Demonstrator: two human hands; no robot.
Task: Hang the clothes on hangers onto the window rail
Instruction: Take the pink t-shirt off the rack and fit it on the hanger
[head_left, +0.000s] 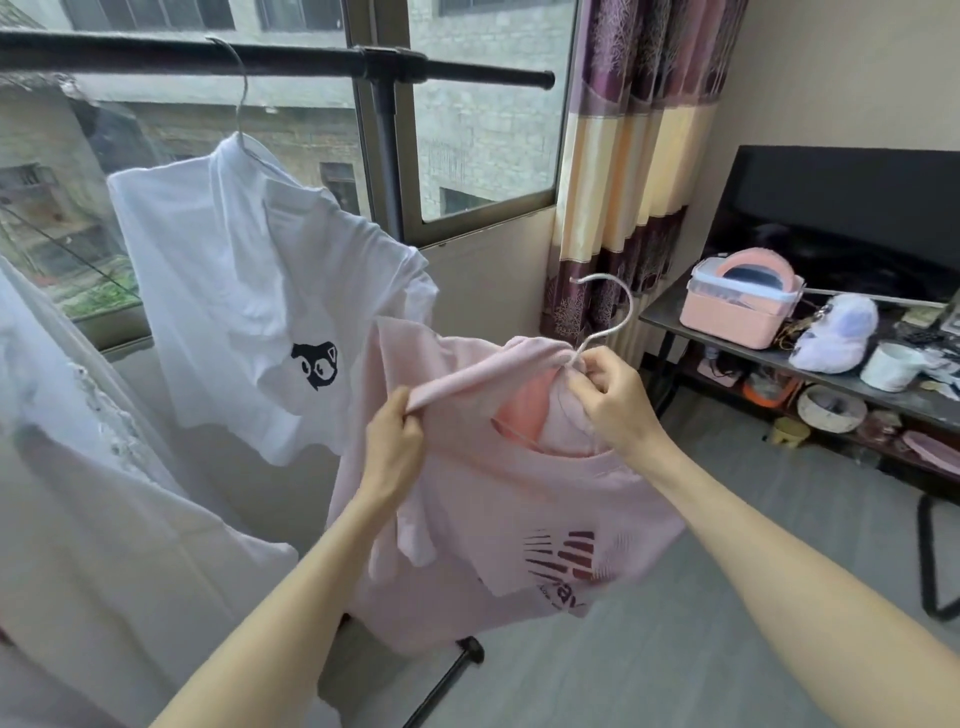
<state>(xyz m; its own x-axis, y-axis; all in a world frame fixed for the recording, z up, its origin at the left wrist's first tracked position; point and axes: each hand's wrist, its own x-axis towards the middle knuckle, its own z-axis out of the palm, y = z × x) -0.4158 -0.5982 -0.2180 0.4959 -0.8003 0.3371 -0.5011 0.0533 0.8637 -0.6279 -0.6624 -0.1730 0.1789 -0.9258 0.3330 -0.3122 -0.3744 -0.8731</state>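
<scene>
My right hand pinches the hanger at its neck, hook up and free for the rail. Left hand grips the pink shirt collar, stretching it over the hanger arm. Shirt is well below the rail, right of the hung white shirt.

Little can be read. On the pink T-shirt, lower centre of the frame, a dark red print of radiating stripes sits above a few dark letters — only "av" shows, the rest lost in a fold. The white T-shirt, left of centre, carries a black cartoon face — a picture, no words.
</scene>
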